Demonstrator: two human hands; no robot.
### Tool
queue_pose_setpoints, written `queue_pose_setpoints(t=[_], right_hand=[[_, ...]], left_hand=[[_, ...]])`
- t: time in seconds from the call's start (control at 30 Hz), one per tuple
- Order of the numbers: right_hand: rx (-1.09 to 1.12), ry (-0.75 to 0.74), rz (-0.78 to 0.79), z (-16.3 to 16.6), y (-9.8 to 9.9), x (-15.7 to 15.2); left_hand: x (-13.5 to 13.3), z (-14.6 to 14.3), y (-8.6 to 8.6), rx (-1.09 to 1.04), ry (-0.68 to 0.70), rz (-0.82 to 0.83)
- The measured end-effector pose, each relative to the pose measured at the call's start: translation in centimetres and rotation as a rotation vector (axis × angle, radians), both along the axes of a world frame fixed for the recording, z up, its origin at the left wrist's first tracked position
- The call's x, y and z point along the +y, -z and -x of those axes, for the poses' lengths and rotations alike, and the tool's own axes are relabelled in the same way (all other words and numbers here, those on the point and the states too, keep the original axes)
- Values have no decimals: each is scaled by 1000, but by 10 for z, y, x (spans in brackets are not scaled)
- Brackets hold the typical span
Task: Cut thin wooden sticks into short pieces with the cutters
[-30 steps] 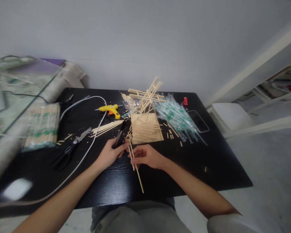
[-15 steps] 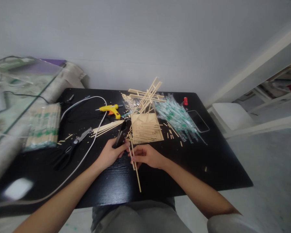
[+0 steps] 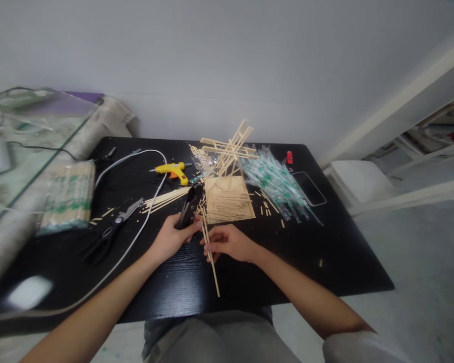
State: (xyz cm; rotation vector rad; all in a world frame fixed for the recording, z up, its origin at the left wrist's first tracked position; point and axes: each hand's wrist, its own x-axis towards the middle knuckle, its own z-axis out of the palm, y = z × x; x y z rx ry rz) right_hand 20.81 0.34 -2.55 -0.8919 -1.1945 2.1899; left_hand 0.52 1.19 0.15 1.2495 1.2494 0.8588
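Note:
My left hand [image 3: 174, 236] is closed around a black hand tool [image 3: 188, 207], which points up and away; its exact kind is hard to make out. The left thumb and fingertips also reach the upper part of two thin wooden sticks [image 3: 214, 275]. Lower down those sticks, my right hand [image 3: 230, 243] pinches them between thumb and fingers. They lie nearly side by side, one jutting further toward me. Just beyond the hands, many cut sticks [image 3: 229, 204] are piled on a square wooden board [image 3: 250, 214]. Behind this pile stands a crossed stick frame [image 3: 232, 148].
A yellow glue gun [image 3: 176, 171], loose sticks [image 3: 166, 199] and black-handled scissors [image 3: 115, 227] lie left, near a white cable [image 3: 134, 245]. Green-printed wrappers [image 3: 274, 179], a phone [image 3: 309, 188] and a red object [image 3: 289, 157] are right. A stick pack [image 3: 66, 199] sits far left.
The two sticks have come closer together, and the shorter one's near end has drawn up toward the right fingers. The black tool has shifted slightly. Both hands stay nearly in place.

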Motion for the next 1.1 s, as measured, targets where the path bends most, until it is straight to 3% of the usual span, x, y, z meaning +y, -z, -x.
queue_pose_setpoints(t=[0.97, 1.1], right_hand=[[-15, -38, -19, -1, 0, 0], [-92, 53, -106, -6, -4, 4]], left_hand=[[0, 2, 8, -69, -29, 25], [6, 7, 5, -16, -87, -19]])
